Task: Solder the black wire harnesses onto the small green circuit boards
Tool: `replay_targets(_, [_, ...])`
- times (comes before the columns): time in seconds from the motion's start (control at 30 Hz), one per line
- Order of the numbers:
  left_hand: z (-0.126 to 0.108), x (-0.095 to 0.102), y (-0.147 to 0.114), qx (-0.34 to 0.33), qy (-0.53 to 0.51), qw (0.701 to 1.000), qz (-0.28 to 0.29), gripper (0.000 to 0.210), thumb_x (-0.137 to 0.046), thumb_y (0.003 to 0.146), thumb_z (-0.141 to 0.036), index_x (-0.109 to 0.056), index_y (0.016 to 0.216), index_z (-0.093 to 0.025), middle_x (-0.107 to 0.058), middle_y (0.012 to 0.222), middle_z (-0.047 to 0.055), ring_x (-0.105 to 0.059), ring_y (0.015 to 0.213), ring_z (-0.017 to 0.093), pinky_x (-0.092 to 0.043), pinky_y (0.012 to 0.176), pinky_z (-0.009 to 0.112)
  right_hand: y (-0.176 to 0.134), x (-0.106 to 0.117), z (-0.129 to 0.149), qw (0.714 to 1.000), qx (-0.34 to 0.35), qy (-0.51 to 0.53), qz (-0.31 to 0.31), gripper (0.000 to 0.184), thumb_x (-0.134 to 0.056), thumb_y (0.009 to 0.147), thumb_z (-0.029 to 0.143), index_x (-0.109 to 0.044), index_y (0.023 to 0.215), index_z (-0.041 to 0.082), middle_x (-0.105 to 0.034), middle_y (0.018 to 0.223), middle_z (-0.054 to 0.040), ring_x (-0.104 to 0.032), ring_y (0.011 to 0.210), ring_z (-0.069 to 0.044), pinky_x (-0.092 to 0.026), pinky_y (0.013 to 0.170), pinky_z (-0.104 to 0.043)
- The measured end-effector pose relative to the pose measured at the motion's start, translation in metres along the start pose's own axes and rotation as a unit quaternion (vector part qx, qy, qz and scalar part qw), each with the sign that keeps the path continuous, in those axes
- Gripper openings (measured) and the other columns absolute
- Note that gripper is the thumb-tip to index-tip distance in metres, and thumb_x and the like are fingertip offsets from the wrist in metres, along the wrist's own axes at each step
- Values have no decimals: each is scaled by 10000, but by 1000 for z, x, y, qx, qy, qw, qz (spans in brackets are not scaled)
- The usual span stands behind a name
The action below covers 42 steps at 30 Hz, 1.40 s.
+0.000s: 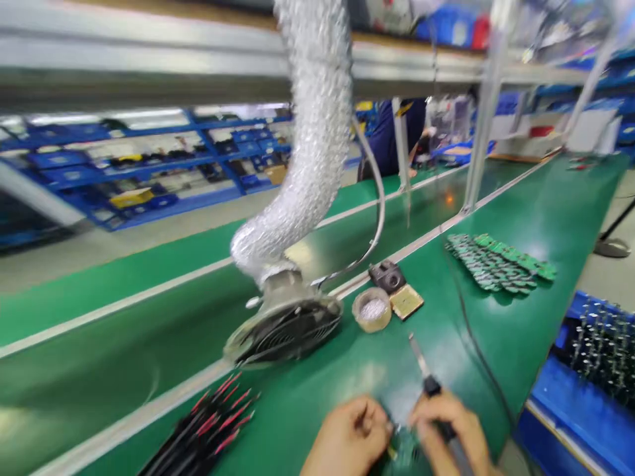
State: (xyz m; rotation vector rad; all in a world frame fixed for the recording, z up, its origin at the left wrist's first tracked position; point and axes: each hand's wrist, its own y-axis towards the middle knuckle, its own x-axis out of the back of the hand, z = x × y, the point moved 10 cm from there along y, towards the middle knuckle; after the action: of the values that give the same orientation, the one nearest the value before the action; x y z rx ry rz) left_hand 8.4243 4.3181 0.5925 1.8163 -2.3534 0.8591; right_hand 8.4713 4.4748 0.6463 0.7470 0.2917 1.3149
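Observation:
In the head view my right hand grips a soldering iron like a pen, its metal tip pointing up and away from me. My left hand is closed, thumb and fingers pressed together; what they pinch, if anything, is too blurred to make out. Between the hands, low on the green bench, lies a small green circuit board, partly hidden by my fingers. A bundle of black and red wires rests to the left of my left hand.
Ahead stand a round tub, a soldering sponge and a dark iron holder. A fume extractor hood hangs low on a silver duct. Several circuit boards lie right; a blue bin stands below the edge. A person is beyond.

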Motion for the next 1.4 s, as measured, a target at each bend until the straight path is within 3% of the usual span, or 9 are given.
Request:
replay_targets(0.1, [-23,-5,-8,-17,154,988,18,121,-510,664,-184,-583,568,-167,-546,547,-23,-459,536,99,-320,540,213,9,23,-15,1000,-17,-21,4,253,-506,857,118,-570,1076,228,-688,832,-11,-661,776,-134,-546,737,-250])
replay_targets(0.23, [-29,-12,-4,-1,240,971,21,153,-515,688,-187,-653,622,-185,-634,610,-10,-540,591,125,-363,591,228,23,34,-27,998,-31,-27,54,402,-533,847,148,-523,1242,222,-671,862,-33,-646,738,-155,-550,691,-291])
replay_targets(0.3, [-29,-14,-5,-9,255,967,21,153,-519,686,-182,-663,634,-193,-654,650,-8,-555,613,131,-370,602,232,29,34,-18,995,-10,-18,94,371,-526,839,172,-562,1206,211,-642,862,-53,-622,735,-163,-529,630,-296])
replay_targets(0.47, [-27,-13,-15,-27,286,957,26,157,-515,693,-169,-656,636,-206,-653,691,-15,-566,644,136,-379,625,241,31,22,8,980,11,10,196,272,-463,804,136,-603,1036,164,-536,625,-19,-516,548,-124,-426,465,-254])
replay_targets(0.67, [-19,-15,-20,-2,264,964,39,130,-542,690,-175,-641,609,-199,-646,683,-22,-564,643,127,-385,625,232,19,17,24,983,38,29,180,239,-462,743,118,-567,949,174,-538,584,-7,-525,525,-140,-408,481,-274])
replay_targets(0.9, [-19,-15,-17,-7,276,961,25,120,-540,662,-163,-638,601,-198,-636,674,-22,-551,627,126,-380,609,238,13,3,33,975,74,44,206,254,-466,707,95,-568,932,151,-516,593,-7,-479,511,-122,-384,498,-267])
replay_targets(1.27, [-18,-17,-16,-11,270,963,16,128,-531,675,-169,-634,602,-192,-642,657,-15,-556,616,132,-385,601,246,17,1,38,977,72,36,198,245,-453,691,84,-570,896,151,-475,560,-2,-441,485,-122,-351,478,-267])
replay_targets(1.4, [-17,-16,-15,-5,274,962,12,122,-533,669,-164,-631,601,-191,-643,643,-15,-560,611,136,-384,596,249,11,-1,44,969,110,11,221,247,-464,678,93,-570,891,157,-488,568,-10,-445,490,-128,-367,479,-280])
